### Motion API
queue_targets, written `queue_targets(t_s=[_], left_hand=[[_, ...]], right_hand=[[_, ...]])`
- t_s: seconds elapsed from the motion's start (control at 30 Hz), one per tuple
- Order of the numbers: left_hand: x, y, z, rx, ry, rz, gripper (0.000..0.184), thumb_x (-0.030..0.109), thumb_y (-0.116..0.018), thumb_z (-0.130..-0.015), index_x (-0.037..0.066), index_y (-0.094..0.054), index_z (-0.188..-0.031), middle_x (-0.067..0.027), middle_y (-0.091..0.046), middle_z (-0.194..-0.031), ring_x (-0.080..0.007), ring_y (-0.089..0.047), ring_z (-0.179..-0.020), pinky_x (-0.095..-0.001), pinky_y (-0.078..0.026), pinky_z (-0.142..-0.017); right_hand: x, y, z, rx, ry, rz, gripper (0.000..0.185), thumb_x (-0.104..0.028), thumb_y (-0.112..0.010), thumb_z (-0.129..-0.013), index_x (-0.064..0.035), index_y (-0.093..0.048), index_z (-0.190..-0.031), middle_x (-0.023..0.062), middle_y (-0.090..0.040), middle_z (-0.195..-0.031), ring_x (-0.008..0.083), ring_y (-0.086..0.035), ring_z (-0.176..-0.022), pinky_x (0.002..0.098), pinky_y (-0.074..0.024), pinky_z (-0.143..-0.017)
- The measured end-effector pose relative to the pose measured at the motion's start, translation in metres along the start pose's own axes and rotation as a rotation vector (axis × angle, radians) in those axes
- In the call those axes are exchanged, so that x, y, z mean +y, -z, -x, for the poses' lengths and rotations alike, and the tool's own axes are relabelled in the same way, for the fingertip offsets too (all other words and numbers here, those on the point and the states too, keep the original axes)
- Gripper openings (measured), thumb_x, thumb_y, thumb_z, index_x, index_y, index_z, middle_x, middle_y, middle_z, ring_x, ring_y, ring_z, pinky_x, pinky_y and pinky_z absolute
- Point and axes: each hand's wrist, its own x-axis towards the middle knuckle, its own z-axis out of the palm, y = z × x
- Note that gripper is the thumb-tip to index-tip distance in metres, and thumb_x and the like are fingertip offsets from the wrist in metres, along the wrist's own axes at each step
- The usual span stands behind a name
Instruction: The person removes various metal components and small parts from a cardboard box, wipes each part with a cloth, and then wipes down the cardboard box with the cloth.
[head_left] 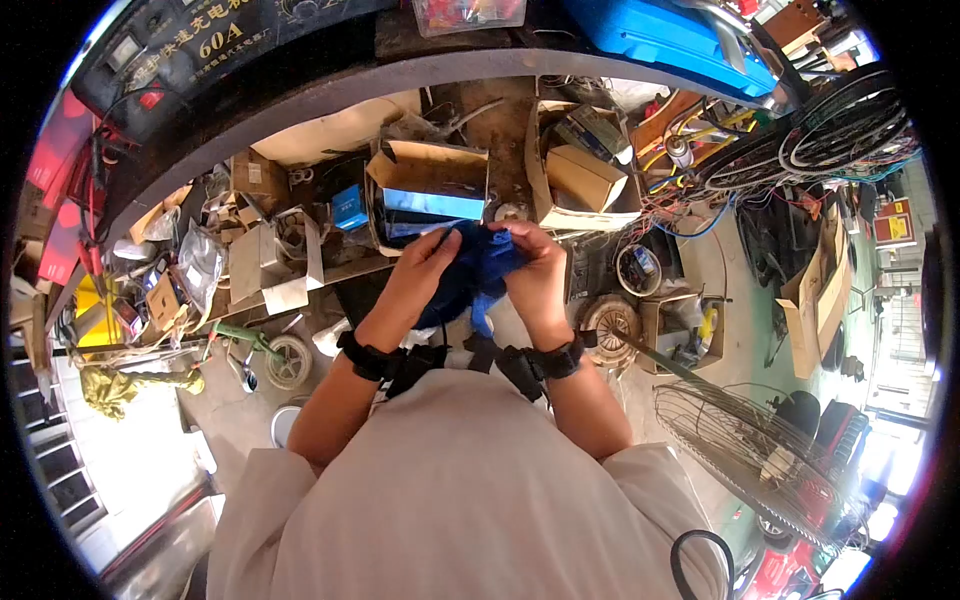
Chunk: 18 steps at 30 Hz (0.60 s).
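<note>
Between my two hands, in front of my chest, hangs a crumpled blue cloth-like item [488, 262]. My left hand [428, 262] has its fingers bent together at the item's left edge, where the material is darker. At the right, my right hand [534, 268] pinches the brighter blue material near its top. A strip of it dangles below, between the wrists. Both wrists wear black straps. Just beyond the hands stands an open cardboard box [430, 165] with a blue panel inside.
Behind the hands, another open box [585, 180] sits on the cluttered shelf, with a small blue box [349, 208] at the left. A wire fan cage [745, 450] and a wheel [611, 328] are at the right. Coiled cables [840, 130] hang at the upper right.
</note>
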Motion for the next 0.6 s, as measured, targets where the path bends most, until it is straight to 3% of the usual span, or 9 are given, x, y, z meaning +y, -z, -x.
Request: queue_targets(t_s=[0.1, 0.13, 0.23, 0.3, 0.37, 0.43, 0.5, 0.57, 0.6], left_hand=[[0.012, -0.007, 0.004, -0.115, 0.199, 0.468, 0.031, 0.024, -0.051, -0.094, 0.003, -0.054, -0.116, -0.0034, -0.059, -0.100, -0.0118, -0.052, -0.091, -0.0265, -0.041, -0.085], [0.017, -0.008, 0.004, -0.160, 0.265, 0.571, 0.031, 0.023, -0.052, -0.094, 0.003, -0.054, -0.117, -0.0031, -0.058, -0.102, -0.0114, -0.052, -0.091, -0.0266, -0.041, -0.086], [0.004, -0.009, 0.005, -0.088, 0.006, -0.045, 0.030, 0.018, -0.051, -0.093, 0.002, -0.053, -0.119, -0.0036, -0.058, -0.105, -0.0109, -0.052, -0.094, -0.0266, -0.041, -0.086], [0.011, -0.010, 0.005, -0.005, -0.135, -0.420, 0.031, 0.006, -0.050, -0.088, -0.003, -0.051, -0.118, -0.0074, -0.059, -0.101, -0.0146, -0.054, -0.089, -0.0270, -0.044, -0.082], [0.005, -0.010, 0.002, 0.199, -0.621, -0.788, 0.021, 0.011, -0.055, -0.089, -0.003, -0.055, -0.106, -0.0135, -0.058, -0.078, -0.0173, -0.051, -0.065, -0.0258, -0.043, -0.062], [0.016, -0.015, 0.007, 0.200, -0.559, -0.773, 0.018, 0.012, -0.056, -0.088, -0.004, -0.057, -0.097, -0.0198, -0.055, -0.075, -0.0229, -0.051, -0.059, -0.0285, -0.043, -0.058], [0.027, -0.019, 0.013, 0.233, -0.482, -0.891, 0.019, 0.015, -0.055, -0.090, -0.003, -0.056, -0.086, -0.0182, -0.053, -0.069, -0.0248, -0.048, -0.055, -0.0314, -0.039, -0.053], [0.026, -0.023, 0.013, 0.244, -0.574, -0.792, 0.019, 0.015, -0.054, -0.091, -0.004, -0.055, -0.085, -0.0186, -0.052, -0.067, -0.0258, -0.048, -0.055, -0.0313, -0.039, -0.053], [0.029, -0.023, 0.014, 0.209, -0.508, -0.829, 0.016, 0.012, -0.054, -0.090, -0.004, -0.056, -0.087, -0.0181, -0.056, -0.070, -0.0274, -0.052, -0.058, -0.0310, -0.042, -0.055]], right_hand=[[0.008, -0.006, -0.001, 0.098, 0.099, -0.051, 0.046, 0.025, -0.045, -0.060, 0.0027, -0.058, -0.098, 0.0098, -0.063, -0.103, 0.0154, -0.060, -0.094, 0.0258, -0.0459, -0.084], [0.006, -0.010, -0.003, 0.175, 0.086, -0.269, 0.039, 0.022, -0.050, -0.065, 0.0012, -0.059, -0.098, 0.0078, -0.064, -0.101, 0.0142, -0.060, -0.092, 0.0254, -0.0468, -0.082], [0.002, -0.016, -0.003, 0.178, 0.032, -0.297, 0.034, 0.018, -0.053, -0.069, 0.0004, -0.060, -0.097, 0.0063, -0.065, -0.099, 0.0133, -0.060, -0.090, 0.0252, -0.0470, -0.081], [-0.002, -0.021, 0.002, 0.135, 0.017, -0.106, 0.029, 0.016, -0.054, -0.071, -0.0005, -0.062, -0.094, 0.0055, -0.065, -0.099, 0.0119, -0.058, -0.090, 0.0256, -0.0469, -0.080], [-0.008, -0.023, 0.000, 0.120, 0.080, -0.128, 0.026, 0.013, -0.056, -0.072, -0.0002, -0.062, -0.093, 0.0072, -0.064, -0.098, 0.0138, -0.059, -0.089, 0.0261, -0.0468, -0.078], [-0.003, -0.020, -0.006, 0.158, 0.301, 0.090, 0.025, 0.012, -0.057, -0.069, 0.0009, -0.061, -0.092, 0.0089, -0.062, -0.094, 0.0164, -0.058, -0.088, 0.0268, -0.0464, -0.076], [-0.018, -0.013, 0.003, 0.060, -0.050, 0.168, 0.033, 0.013, -0.052, -0.064, 0.0004, -0.059, -0.093, 0.0084, -0.058, -0.088, 0.0176, -0.058, -0.089, 0.0258, -0.0451, -0.077], [-0.031, -0.012, 0.002, 0.007, 0.051, 0.111, 0.030, 0.009, -0.055, -0.065, 0.0003, -0.060, -0.094, 0.0083, -0.060, -0.089, 0.0178, -0.058, -0.086, 0.0254, -0.0446, -0.079], [-0.034, -0.009, 0.000, -0.020, 0.105, 0.161, 0.035, 0.011, -0.052, -0.063, 0.0000, -0.060, -0.095, 0.0089, -0.060, -0.089, 0.0191, -0.059, -0.087, 0.0257, -0.0446, -0.080]])
